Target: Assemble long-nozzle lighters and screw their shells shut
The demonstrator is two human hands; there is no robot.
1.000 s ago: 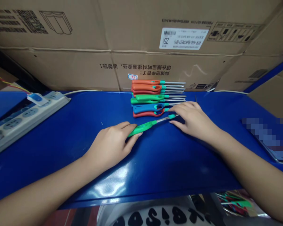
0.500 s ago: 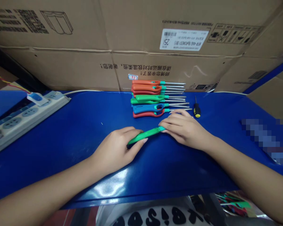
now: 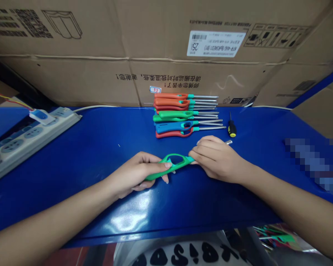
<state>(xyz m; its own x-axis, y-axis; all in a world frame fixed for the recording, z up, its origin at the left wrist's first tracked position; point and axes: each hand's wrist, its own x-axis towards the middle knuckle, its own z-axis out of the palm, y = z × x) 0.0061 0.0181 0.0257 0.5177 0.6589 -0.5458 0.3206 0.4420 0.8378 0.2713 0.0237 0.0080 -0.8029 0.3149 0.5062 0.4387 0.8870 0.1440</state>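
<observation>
A green long-nosed lighter [image 3: 157,173] is held between my two hands above the blue table. My left hand [image 3: 140,171] is closed around its handle, with the thumb lying beside the teal trigger. My right hand [image 3: 218,157] grips the nozzle end by the teal collar, hiding most of the metal tube. The tube's tip [image 3: 229,142] pokes out past my right fingers. Beyond my hands lies a stack of lighters in orange, green, blue and red, among them a blue lighter [image 3: 169,128] and a red lighter [image 3: 172,134], their metal tubes pointing right.
A black and yellow screwdriver [image 3: 232,129] lies right of the stack. A white power strip [image 3: 44,127] with a plug in it runs along the left. A large cardboard box [image 3: 100,77] stands behind the blue table [image 3: 100,147]. More lighters [image 3: 277,236] show below at right.
The green lighter has turned so its trigger opening faces up. My left thumb has moved on top of the handle, and the tube's tip now shows past my right hand.
</observation>
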